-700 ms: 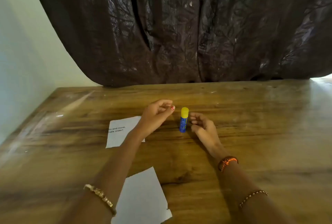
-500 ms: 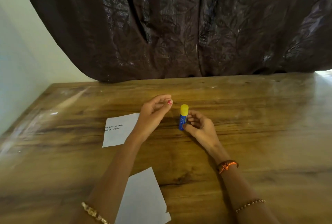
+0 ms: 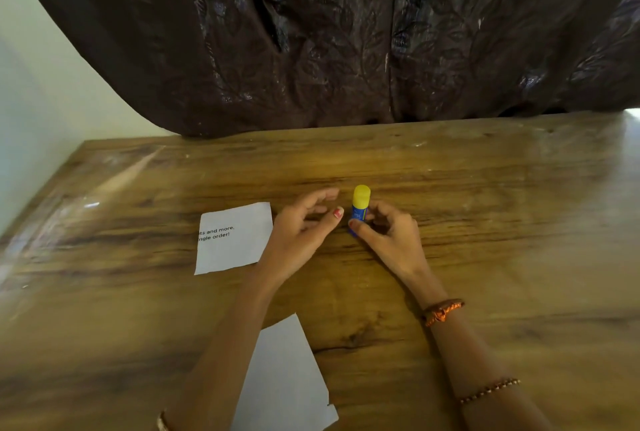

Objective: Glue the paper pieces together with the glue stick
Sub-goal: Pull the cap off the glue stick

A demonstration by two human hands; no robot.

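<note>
A wooden table (image 3: 485,257) fills the lower part of the view, its glossy brown top strongly grained, with a dark knot near the front. Light glares off the surface along the left side and at the far right corner. Behind the table hangs a dark brown curtain (image 3: 346,32) with an embossed leaf pattern and a faint sheen, its hem reaching the table's far edge. To the left stands a pale, plain wall (image 3: 41,91), meeting the table's left edge.
</note>
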